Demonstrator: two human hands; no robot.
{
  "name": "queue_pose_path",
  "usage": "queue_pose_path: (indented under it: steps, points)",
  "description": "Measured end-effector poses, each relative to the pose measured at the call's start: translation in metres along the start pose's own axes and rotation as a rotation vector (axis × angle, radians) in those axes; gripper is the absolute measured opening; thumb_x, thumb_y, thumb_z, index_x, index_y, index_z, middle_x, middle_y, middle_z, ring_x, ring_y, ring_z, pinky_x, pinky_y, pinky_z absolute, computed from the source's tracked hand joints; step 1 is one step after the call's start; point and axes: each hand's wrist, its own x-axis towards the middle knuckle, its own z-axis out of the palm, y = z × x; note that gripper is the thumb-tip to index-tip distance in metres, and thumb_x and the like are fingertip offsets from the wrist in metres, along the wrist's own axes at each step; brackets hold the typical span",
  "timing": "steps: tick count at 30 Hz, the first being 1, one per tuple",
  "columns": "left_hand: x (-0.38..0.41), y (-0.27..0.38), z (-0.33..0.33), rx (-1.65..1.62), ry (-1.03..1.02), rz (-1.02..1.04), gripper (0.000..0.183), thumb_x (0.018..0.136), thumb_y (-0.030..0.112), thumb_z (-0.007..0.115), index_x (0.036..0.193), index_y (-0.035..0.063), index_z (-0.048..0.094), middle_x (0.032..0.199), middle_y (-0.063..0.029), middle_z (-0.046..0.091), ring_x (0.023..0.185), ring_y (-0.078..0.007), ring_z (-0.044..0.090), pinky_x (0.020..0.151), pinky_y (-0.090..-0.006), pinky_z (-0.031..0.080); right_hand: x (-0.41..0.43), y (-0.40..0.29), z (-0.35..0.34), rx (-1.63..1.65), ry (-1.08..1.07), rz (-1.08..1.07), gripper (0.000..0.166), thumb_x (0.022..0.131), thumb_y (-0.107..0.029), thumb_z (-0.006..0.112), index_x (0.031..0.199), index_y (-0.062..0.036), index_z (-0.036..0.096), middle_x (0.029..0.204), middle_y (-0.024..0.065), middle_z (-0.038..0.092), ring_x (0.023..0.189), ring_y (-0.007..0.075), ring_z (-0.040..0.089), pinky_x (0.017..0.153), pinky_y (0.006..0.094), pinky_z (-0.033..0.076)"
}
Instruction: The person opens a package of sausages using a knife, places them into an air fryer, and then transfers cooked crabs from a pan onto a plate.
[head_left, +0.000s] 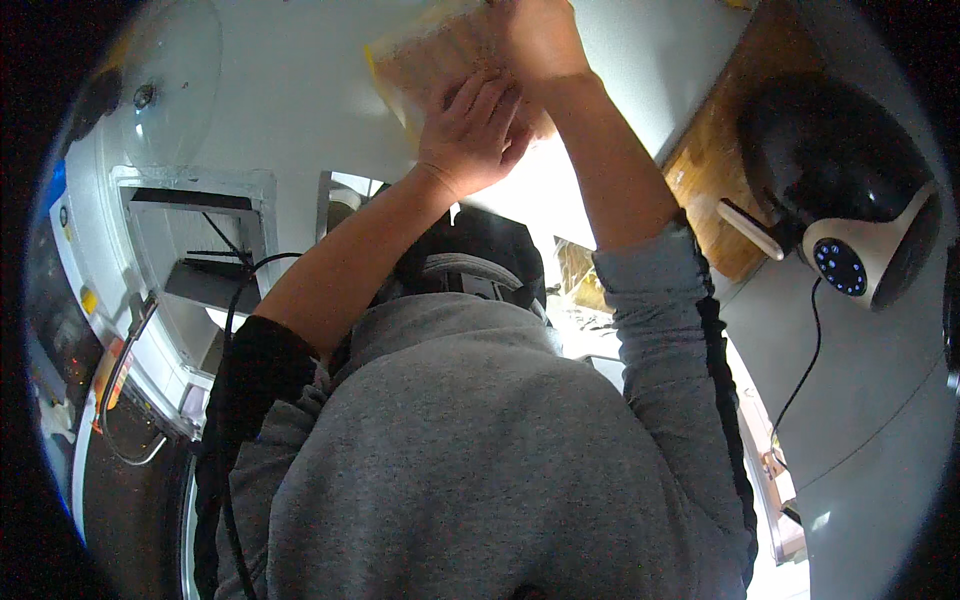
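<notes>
A tan-pink, flat packet or cloth with a yellow edge lies at the top of the view, over the pale worktop. Its material is too blurred to settle. My left hand has its fingers curled over the packet's lower right part, close below my right wrist. My right hand is at the packet's right side. The upper frame edge cuts off its fingers, so its grip is hidden.
An air fryer with a lit control panel stands right, by a wooden board. Left are a clear glass lid, a sink and a tap. A black cable runs along my left side.
</notes>
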Motion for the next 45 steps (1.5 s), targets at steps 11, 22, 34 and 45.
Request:
queue_pose_path:
  steps: [11, 22, 34, 45]
  points:
    - [0.008, 0.003, 0.003, 0.016, 0.021, -0.034, 0.051, 0.083, 0.043, 0.057, 0.119, 0.0066, 0.055, 0.119, -0.0078, 0.055, 0.115, -0.0261, 0.048, 0.099, -0.0447, 0.031, -0.067, 0.037, -0.075, 0.015, 0.118, -0.242, 0.016, 0.09, -0.014, 0.053, 0.095, 0.0016, 0.052, 0.081, 0.0271, 0.06, 0.08, 0.0454, 0.06, 0.067, 0.0488, 0.05]
    - [0.013, 0.012, -0.003, 0.11, -0.025, -0.034, 0.053, 0.082, 0.045, 0.054, 0.119, 0.0065, 0.054, 0.123, -0.0058, 0.053, 0.114, -0.0243, 0.048, 0.095, -0.0442, 0.031, -0.128, 0.055, -0.051, 0.149, 0.097, -0.046, 0.017, 0.089, -0.013, 0.057, 0.096, 0.0015, 0.05, 0.09, 0.0248, 0.06, 0.078, 0.0449, 0.061, 0.066, 0.0477, 0.052]
    - [0.007, 0.009, 0.0, 0.083, -0.049, -0.016, 0.051, 0.079, 0.039, 0.06, 0.118, 0.0063, 0.056, 0.126, -0.006, 0.052, 0.121, -0.0211, 0.045, 0.098, -0.0482, 0.03, -0.109, 0.051, -0.039, 0.098, -0.003, 0.034, 0.017, 0.089, -0.011, 0.057, 0.097, 0.0034, 0.052, 0.083, 0.0252, 0.062, 0.074, 0.0423, 0.063, 0.065, 0.0446, 0.052]
    - [0.009, 0.005, 0.003, 0.028, -0.069, -0.047, 0.049, 0.079, 0.036, 0.065, 0.115, 0.004, 0.056, 0.12, -0.0113, 0.054, 0.117, -0.0271, 0.048, 0.095, -0.0513, 0.031, -0.045, 0.027, -0.019, 0.026, -0.038, -0.045, 0.021, 0.087, -0.012, 0.058, 0.097, 0.0044, 0.05, 0.081, 0.0273, 0.061, 0.074, 0.0438, 0.063, 0.065, 0.0454, 0.052]
